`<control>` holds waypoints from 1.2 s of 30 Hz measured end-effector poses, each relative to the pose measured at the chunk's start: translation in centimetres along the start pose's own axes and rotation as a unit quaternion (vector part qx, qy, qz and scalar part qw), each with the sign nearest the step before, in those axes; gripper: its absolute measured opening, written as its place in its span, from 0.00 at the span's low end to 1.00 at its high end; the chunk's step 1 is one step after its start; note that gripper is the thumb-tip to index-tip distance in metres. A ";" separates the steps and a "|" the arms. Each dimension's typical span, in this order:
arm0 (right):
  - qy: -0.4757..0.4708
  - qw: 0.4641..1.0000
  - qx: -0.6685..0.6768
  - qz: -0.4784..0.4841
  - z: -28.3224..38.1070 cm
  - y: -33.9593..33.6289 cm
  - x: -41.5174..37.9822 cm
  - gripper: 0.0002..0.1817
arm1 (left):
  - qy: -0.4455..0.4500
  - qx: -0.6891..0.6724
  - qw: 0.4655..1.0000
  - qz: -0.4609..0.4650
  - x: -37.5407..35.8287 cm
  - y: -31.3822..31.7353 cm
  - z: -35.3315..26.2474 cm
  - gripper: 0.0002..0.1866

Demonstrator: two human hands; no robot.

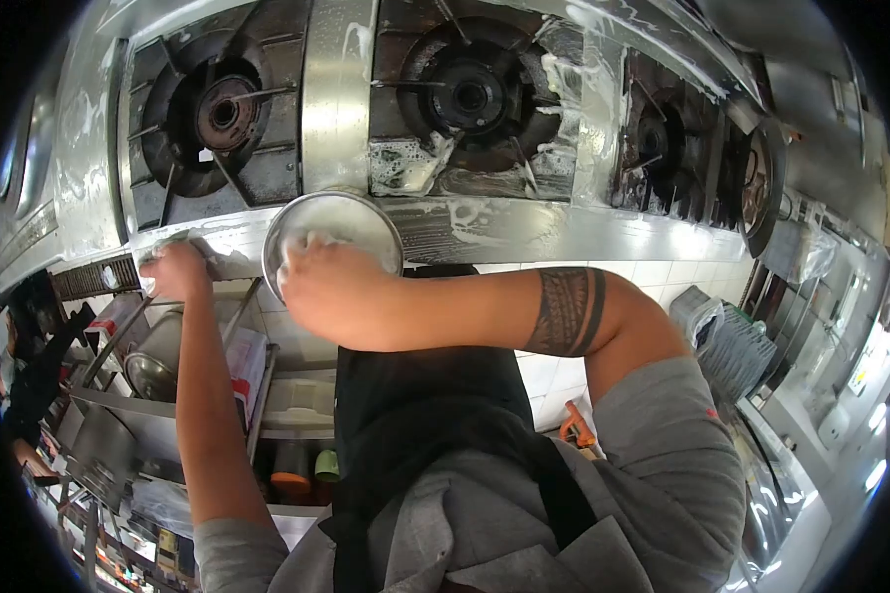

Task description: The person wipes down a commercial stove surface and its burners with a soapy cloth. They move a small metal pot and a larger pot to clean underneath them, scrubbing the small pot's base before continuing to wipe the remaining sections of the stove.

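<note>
A round metal bowl (pixel 378 219) with whitish suds inside sits at the front ledge of the stove (pixel 524 225). My right hand (pixel 328 287) reaches over its near rim, fingers curled down into the suds. White foam shows beside the fingers, and whatever they hold is hidden. Further left, my left hand (pixel 176 273) is closed at the ledge's front edge. Something greenish and whitish shows around its fingers, too small to name. Foam streaks lie on the ledge and around the middle burner (pixel 470 94).
A left burner (pixel 223 113) and a right burner (pixel 655 138) flank the middle one. Below the ledge are a shelf with a metal pot (pixel 154 358) and a green cup (pixel 327 465). A wire rack (pixel 737 351) stands on the right, near an orange-handled object (pixel 577 425).
</note>
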State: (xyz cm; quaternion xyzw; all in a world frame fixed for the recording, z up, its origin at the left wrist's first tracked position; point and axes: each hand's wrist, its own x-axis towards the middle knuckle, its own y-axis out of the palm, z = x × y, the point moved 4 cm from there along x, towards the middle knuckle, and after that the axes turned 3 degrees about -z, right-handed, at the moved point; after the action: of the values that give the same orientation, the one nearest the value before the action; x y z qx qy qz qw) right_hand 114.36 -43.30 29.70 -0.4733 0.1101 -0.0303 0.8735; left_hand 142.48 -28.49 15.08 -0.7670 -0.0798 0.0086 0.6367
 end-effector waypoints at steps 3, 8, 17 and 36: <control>-0.010 0.989 0.134 0.057 -1.1 -1.9 0.0 0.18 | -0.023 -0.014 1.000 -0.005 -0.2 -0.3 -0.2 0.31; 0.116 0.917 0.382 0.024 -3.0 -4.7 -1.2 0.18 | -0.029 -0.036 0.999 0.010 -0.6 -0.9 -0.5 0.32; 0.217 0.678 0.702 0.025 -5.0 -0.5 -3.1 0.24 | -0.015 -0.022 1.000 0.010 -0.2 -0.4 -0.3 0.31; 0.128 0.873 0.409 -0.231 -8.3 -8.1 -3.6 0.27 | -0.025 -0.031 0.999 -0.003 0.0 -0.8 -0.2 0.29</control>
State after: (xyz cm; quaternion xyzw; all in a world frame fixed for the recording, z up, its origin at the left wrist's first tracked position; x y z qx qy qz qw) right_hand 109.42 -53.97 32.70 -0.0774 0.0866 -0.3341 0.9353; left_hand 142.38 -28.58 15.87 -0.7855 -0.0983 0.0228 0.6105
